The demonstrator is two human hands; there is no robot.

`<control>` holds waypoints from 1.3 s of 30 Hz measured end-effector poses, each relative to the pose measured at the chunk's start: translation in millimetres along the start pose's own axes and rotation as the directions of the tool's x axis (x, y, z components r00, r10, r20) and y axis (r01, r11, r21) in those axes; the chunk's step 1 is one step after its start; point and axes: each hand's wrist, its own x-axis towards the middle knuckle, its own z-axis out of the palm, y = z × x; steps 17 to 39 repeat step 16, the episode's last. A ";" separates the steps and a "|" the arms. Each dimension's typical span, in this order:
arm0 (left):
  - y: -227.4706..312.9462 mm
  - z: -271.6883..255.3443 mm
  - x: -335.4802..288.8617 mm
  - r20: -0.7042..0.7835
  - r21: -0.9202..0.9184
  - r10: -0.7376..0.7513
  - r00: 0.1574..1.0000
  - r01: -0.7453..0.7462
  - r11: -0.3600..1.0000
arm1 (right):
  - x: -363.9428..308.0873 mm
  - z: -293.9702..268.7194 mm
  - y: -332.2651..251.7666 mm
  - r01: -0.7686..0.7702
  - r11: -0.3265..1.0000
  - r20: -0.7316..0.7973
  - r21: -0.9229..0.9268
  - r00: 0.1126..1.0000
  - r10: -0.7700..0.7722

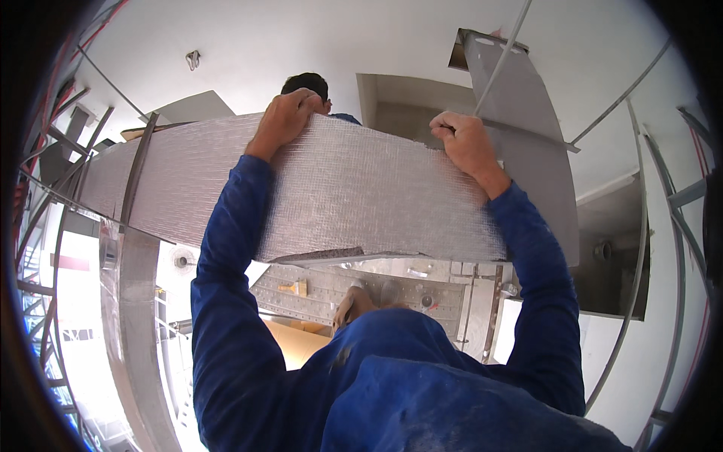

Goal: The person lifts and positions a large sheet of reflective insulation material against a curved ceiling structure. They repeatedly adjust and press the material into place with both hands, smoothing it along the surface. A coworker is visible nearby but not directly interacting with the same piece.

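Note:
A silver foil-faced insulation sheet (376, 188) with a fine grid texture stretches across in front of me. Along its lower edge, a strip of dark grey backing (324, 256) peels out. My left hand (288, 122) is closed over the sheet's upper edge, fingers curled toward the far side. Farther right, my right hand (468, 147) is closed at the same edge, thumb against bent fingers; its fingertips are partly hidden. To the right of the sheet runs a smooth grey duct panel (546, 162). More foil-covered length (181, 169) continues to the left.
Another person's head (305, 83) shows just behind the sheet, near my left hand. A metal strap (137, 167) crosses the foil at left. Thin rods (503, 56) hang from the white ceiling. Below lies a perforated platform (301, 290) with a yellow-handled brush (295, 288).

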 end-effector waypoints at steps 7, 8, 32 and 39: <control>-2.2 2.0 2.1 -0.008 0.032 0.014 1.000 -0.014 0.999 | 3.8 -11.2 -9.5 0.015 0.998 -0.056 0.053 0.998 -0.012; -1.9 2.5 1.1 -0.006 0.020 0.005 1.000 -0.005 1.000 | 7.6 -21.5 -15.5 0.072 0.995 -0.126 0.076 0.990 -0.062; -2.7 1.5 0.7 0.009 0.052 0.014 1.000 -0.014 0.999 | 14.5 -220.5 -145.8 0.900 0.425 -0.229 0.092 0.435 -0.871; -2.7 1.5 0.7 0.009 0.052 0.014 1.000 -0.014 0.999 | 14.5 -220.5 -145.8 0.900 0.425 -0.229 0.092 0.435 -0.871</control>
